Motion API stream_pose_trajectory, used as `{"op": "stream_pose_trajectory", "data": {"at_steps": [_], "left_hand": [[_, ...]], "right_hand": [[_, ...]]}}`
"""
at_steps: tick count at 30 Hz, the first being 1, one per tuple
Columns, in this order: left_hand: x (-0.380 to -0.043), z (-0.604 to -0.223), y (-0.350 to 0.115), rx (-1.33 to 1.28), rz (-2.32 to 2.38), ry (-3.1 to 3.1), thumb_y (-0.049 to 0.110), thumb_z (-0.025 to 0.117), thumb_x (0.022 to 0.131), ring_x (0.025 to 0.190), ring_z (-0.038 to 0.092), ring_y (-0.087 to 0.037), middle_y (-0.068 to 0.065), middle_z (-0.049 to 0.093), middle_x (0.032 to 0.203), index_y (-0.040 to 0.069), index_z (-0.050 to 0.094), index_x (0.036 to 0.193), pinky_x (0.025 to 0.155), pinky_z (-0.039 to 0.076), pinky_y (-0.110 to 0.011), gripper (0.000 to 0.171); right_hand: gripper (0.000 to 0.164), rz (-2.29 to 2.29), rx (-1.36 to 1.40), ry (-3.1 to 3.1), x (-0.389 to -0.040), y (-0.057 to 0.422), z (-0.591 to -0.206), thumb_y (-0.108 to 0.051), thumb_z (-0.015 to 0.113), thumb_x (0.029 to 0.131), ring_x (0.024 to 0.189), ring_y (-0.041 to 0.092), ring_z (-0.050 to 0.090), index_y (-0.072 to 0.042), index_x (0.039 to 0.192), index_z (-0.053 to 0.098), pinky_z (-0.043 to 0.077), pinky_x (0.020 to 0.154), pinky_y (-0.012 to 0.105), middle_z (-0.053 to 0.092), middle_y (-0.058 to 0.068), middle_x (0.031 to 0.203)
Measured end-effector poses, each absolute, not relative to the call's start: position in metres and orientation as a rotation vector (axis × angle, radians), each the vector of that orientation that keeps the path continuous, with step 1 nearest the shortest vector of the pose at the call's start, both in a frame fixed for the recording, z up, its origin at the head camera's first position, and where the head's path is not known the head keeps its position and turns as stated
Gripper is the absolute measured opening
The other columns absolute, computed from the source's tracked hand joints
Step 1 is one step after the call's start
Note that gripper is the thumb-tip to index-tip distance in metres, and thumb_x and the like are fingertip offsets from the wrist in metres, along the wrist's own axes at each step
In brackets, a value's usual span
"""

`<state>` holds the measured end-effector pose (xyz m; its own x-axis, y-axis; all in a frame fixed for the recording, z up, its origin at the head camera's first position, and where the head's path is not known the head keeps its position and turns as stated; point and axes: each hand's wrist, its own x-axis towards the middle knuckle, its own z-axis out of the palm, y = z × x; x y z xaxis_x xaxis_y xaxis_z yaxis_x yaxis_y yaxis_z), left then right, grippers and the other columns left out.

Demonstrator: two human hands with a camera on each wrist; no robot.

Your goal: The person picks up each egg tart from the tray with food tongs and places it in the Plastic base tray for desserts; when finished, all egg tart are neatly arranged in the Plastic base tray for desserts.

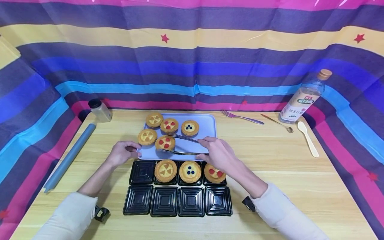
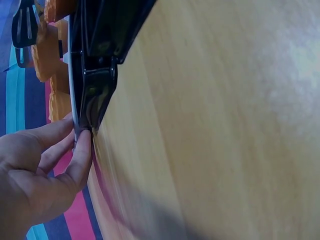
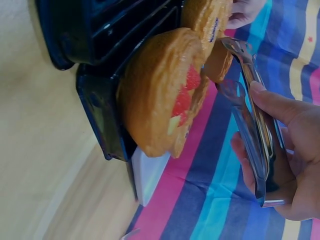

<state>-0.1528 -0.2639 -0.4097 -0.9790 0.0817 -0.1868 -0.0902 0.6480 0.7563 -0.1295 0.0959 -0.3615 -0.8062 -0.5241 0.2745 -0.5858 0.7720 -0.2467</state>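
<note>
here, the right hand (image 1: 219,155) grips metal tongs (image 1: 186,153), their tips apart, astride a red-topped tart (image 1: 165,143) on the blue tray (image 1: 207,125); the left hand (image 1: 122,153) pinches the tray's near-left corner.

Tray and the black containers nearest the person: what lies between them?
The head view shows another row of black containers there, three holding one tart each, the leftmost empty.

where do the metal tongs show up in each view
Head: tongs near the centre, held by the right hand.
Left wrist: only their slotted end, in the top left corner.
Right wrist: right of centre, held by the right hand.
Shared landmark: black containers, lower middle, top left of centre, and upper left respectively.
</note>
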Motion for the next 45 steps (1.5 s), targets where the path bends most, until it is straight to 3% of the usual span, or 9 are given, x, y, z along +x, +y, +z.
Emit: {"op": "stream_pose_trajectory", "data": {"at_steps": [28, 45], "left_hand": [[-0.16, -0.411, -0.277, -0.009, 1.248, 2.554, 0.008, 0.068, 0.084, 0.082, 0.06, -0.011, -0.021, 0.066, 0.104, -0.004, 0.064, 0.112, 0.073, 0.052, -0.023, 0.031], [-0.164, -0.412, -0.273, -0.017, 1.241, 2.573, 0.005, 0.069, 0.083, 0.079, 0.06, -0.008, -0.018, 0.068, 0.1, -0.006, 0.065, 0.108, 0.07, 0.052, -0.02, 0.027]], "right_hand": [[0.052, 0.507, 1.164, -2.643, -0.087, 0.072, -0.354, -0.039, 0.075, 0.078, 0.1, 0.017, 0.067, -0.009, 0.119, 0.066, 0.055, 0.084, 0.03, 0.07, 0.004, 0.11], [0.05, 0.425, 1.229, -2.613, -0.09, 0.047, -0.372, -0.042, 0.075, 0.078, 0.089, 0.012, 0.067, -0.009, 0.114, 0.068, 0.055, 0.081, 0.025, 0.072, 0.001, 0.101]]}}
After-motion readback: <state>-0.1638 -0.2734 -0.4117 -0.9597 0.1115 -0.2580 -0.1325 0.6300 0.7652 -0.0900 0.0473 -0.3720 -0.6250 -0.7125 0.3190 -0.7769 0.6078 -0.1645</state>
